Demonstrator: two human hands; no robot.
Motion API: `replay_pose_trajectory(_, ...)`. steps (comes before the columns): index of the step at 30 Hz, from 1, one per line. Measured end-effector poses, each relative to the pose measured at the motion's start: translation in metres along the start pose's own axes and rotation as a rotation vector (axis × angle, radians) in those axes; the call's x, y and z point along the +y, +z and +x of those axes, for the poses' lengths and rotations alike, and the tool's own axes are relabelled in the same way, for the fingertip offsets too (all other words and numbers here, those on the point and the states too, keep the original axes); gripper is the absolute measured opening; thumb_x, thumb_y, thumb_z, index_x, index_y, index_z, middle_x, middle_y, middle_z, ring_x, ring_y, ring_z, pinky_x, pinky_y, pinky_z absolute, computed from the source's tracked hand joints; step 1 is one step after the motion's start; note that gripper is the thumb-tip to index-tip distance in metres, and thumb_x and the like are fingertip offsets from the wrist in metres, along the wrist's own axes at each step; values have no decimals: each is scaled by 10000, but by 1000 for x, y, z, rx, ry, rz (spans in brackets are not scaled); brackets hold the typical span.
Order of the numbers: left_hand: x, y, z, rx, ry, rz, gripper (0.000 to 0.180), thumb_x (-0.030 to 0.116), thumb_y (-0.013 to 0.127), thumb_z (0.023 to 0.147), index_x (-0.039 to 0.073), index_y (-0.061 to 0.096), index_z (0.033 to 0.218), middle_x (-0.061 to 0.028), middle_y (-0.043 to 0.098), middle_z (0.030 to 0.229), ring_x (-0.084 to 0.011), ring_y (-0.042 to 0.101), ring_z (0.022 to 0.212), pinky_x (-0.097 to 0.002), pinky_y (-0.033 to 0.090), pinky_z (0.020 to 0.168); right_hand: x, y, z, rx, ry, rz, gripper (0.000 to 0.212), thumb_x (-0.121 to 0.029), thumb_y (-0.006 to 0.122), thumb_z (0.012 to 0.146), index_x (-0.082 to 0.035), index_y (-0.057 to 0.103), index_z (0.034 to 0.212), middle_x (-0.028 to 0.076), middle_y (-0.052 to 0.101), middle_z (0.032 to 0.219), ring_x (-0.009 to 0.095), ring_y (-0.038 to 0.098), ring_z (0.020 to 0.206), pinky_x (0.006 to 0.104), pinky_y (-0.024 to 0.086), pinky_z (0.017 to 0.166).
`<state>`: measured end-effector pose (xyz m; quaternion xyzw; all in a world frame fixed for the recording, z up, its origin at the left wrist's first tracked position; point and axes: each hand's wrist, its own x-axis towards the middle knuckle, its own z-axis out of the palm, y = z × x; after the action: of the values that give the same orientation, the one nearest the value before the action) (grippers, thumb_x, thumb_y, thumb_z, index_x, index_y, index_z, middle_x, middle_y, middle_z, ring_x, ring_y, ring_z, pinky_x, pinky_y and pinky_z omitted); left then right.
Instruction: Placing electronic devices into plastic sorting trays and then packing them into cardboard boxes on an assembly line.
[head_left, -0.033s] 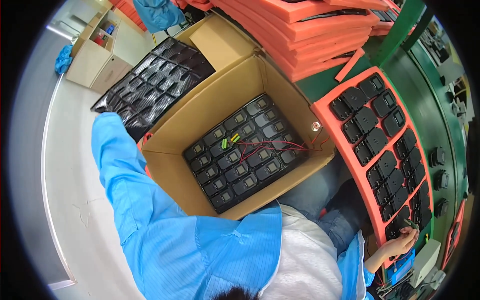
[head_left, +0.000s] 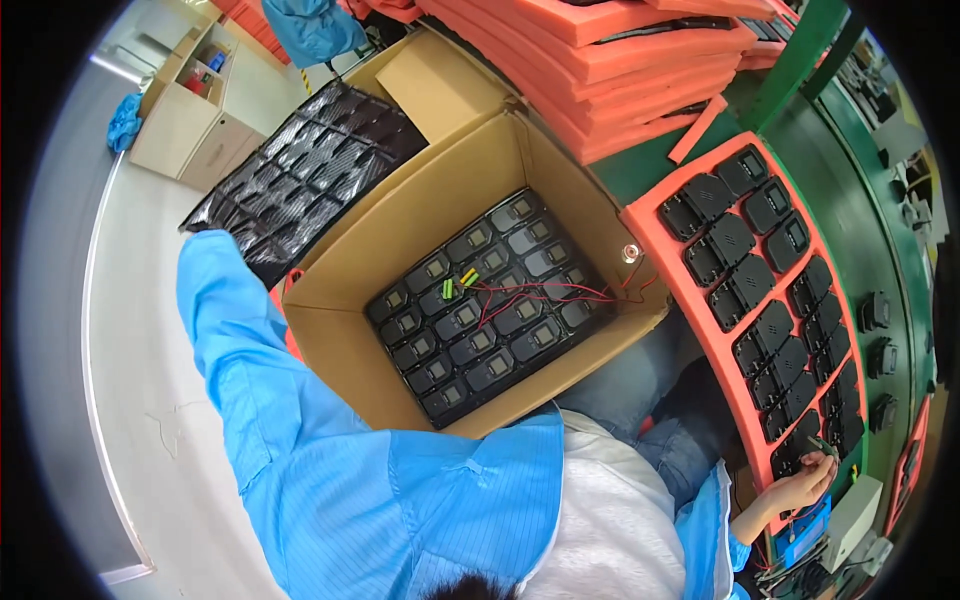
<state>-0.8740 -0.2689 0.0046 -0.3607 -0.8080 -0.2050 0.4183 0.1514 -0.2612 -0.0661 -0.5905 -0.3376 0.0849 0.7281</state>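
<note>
My left arm in its blue sleeve [head_left: 225, 290] reaches to a shiny black moulded tray [head_left: 320, 165], which leans tilted on the far left side of a cardboard box [head_left: 375, 250]. The left hand and its fingers are hidden there. Inside the box lies a layer of dark devices [head_left: 472, 345] with small grey windows, set in rows. My right hand [head_left: 803, 488] is at the near end of an orange foam tray [head_left: 705, 295]. Its fingers are closed on a small dark green piece [head_left: 822, 447], too small to name, above black plastic housings [head_left: 775, 385] seated in the foam.
Thin red wires [head_left: 560, 292] with green and yellow ends [head_left: 458, 283] hang across the box from its right wall. Orange foam sheets [head_left: 620, 75] are piled behind. A green bench [head_left: 850, 200] runs along the right, with a white box [head_left: 852, 525] near my right hand.
My left sleeve and the black tray have shifted very slightly. The right hand stays in place.
</note>
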Motion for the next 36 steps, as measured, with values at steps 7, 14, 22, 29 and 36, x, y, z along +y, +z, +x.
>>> replay_pose_trajectory(7, -64, 13, 57, 1, 123, 244, 468, 248, 599, 842, 83, 465, 1258, -168, 547, 1187, -296, 526, 1061, -376, 428, 877, 13, -4, 13, -17, -14, -73, 139, -105, 515, 926, 32, 531, 942, 50, 514, 720, 110, 449, 658, 233, 370, 610)
replay_pose_trajectory(14, 116, 22, -13, 0, 205, 402, 512, 278, 626, 820, 114, 446, 1270, -145, 507, 1249, -266, 494, 1104, -387, 428, 866, 2, 5, 1, 31, -44, -121, 149, -113, 524, 924, 33, 545, 943, 39, 519, 719, 98, 447, 650, 226, 367, 599)
replay_pose_trajectory(22, 285, 95, -88, -775, 12, -103, 700, 493, 629, 756, 231, 375, 1353, -136, 374, 1389, -341, 324, 1290, -530, 286, 1024, -5, 2, -5, 51, -64, -167, 142, -134, 519, 927, 1, 541, 887, 23, 519, 707, 87, 441, 638, 220, 358, 584)
replay_pose_trajectory(29, 271, 259, -171, -1674, 358, -738, 543, 225, 600, 856, 190, 391, 1356, -118, 461, 1340, -265, 397, 1260, -428, 328, 1021, -1, 10, -5, 96, -54, -164, 135, -122, 512, 928, 1, 521, 872, 30, 499, 681, 93, 432, 633, 221, 353, 587)
replay_pose_trajectory(36, 308, 249, -160, -1781, 105, -1184, 499, 167, 690, 787, 93, 510, 1246, -78, 570, 1211, -210, 530, 1115, -291, 384, 964, -10, 15, -2, 127, -61, -162, 138, -120, 504, 929, 1, 517, 864, 28, 497, 684, 91, 430, 637, 222, 347, 580)
